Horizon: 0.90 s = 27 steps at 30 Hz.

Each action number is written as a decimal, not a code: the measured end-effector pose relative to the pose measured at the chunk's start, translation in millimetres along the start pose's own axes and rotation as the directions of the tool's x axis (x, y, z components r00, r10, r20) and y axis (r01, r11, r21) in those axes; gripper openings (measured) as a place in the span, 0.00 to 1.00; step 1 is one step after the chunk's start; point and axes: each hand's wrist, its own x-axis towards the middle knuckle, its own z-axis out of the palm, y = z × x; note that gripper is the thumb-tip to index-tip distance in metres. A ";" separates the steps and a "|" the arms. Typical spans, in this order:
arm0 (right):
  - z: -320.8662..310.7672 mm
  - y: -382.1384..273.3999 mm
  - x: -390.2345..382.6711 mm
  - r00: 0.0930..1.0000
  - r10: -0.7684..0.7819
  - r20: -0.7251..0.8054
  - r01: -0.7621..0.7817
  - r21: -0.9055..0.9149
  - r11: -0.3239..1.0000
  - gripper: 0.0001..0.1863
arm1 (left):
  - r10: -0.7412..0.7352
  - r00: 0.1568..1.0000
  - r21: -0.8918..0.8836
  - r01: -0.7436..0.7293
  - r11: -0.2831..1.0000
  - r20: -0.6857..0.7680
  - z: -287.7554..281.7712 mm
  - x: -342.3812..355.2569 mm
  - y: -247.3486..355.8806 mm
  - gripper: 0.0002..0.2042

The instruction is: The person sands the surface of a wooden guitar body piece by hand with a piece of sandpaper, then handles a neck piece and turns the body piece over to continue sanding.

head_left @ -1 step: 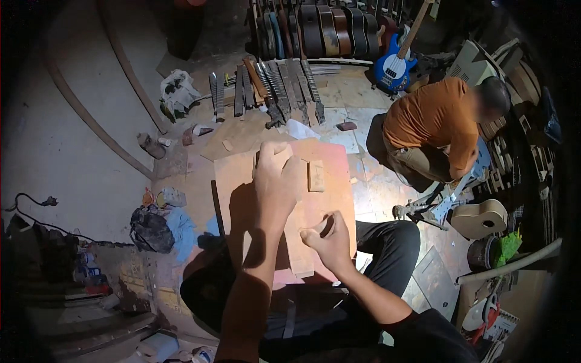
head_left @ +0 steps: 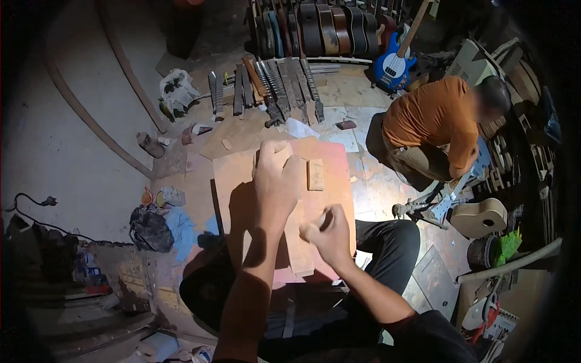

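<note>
Nearest, above the dark-trousered legs [head_left: 393,245], the near edge of a tan and pink board [head_left: 336,172], with the lower end of a pale wooden strip [head_left: 299,251] just inside it. Bare board to the left, partly in shadow, and along the right edge. Right hand [head_left: 330,237] at the strip's right side, wrist angled inward, fingers curled toward the thumb; cannot tell whether gripping anything. Left hand [head_left: 277,174] farther out, over the strip's far part, knuckles forward, fingers folded under; grip hidden. Small wooden block [head_left: 316,175] on the board, just right of the left hand. Beyond, on a tiled floor [head_left: 358,113], fretted guitar necks [head_left: 279,91] side by side; to the right, a bent-over person in orange [head_left: 426,115]; farther back, a blue guitar [head_left: 385,77] and a row of guitar bodies [head_left: 327,30].
</note>
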 end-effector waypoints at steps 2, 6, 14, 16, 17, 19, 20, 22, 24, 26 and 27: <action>-3.0 2.1 23.0 0.999 0.012 -0.050 -0.013 -0.019 1.000 0.24 | -0.016 1.000 -0.025 0.016 1.000 0.018 9.6 2.2 7.3 0.17; 1.5 -4.6 13.0 1.000 0.002 -0.030 -0.004 -0.060 0.998 0.24 | -0.021 1.000 0.005 0.021 1.000 -0.005 5.4 7.4 3.1 0.17; -4.2 9.1 23.0 0.998 0.011 -0.055 -0.015 -0.074 0.997 0.25 | -0.061 0.997 -0.010 0.061 0.998 0.044 12.2 2.2 5.6 0.21; -3.4 0.2 -8.8 1.000 0.022 -0.010 -0.022 -0.013 1.000 0.24 | -0.077 0.997 -0.021 0.077 0.997 0.012 4.7 6.2 8.5 0.25; -4.0 3.2 -9.6 0.998 0.065 -0.003 -0.064 0.110 0.992 0.24 | -0.048 0.998 -0.028 0.047 0.999 -0.038 8.8 4.5 7.7 0.28; -6.0 -5.7 11.8 0.999 0.020 -0.037 -0.023 -0.088 0.996 0.26 | -0.037 0.998 -0.019 0.036 0.999 -0.051 16.2 -2.6 4.7 0.32; -2.5 -7.8 26.0 0.999 0.002 -0.041 -0.009 -0.181 0.983 0.26 | -0.044 0.999 0.001 0.044 0.999 -0.032 14.5 -2.0 5.4 0.34; 1.8 -2.7 33.2 0.999 -0.027 -0.030 0.024 -0.091 0.996 0.27 | -0.060 0.998 0.001 0.060 0.998 -0.013 10.3 -0.2 5.3 0.35; 2.6 5.3 10.3 0.999 0.026 0.026 -0.026 -0.014 1.000 0.28 | -0.092 0.996 -0.024 0.092 0.996 -0.015 4.5 3.2 -5.4 0.36; -7.2 9.6 3.9 0.992 0.074 0.101 -0.072 -0.019 0.997 0.28 | -0.094 0.995 -0.040 0.093 0.995 -0.022 -3.0 -1.0 9.6 0.36; -9.8 8.7 8.9 0.997 0.018 0.080 -0.013 -0.066 0.998 0.28 | -0.103 0.995 -0.049 0.102 0.994 -0.015 -1.9 -5.2 11.3 0.36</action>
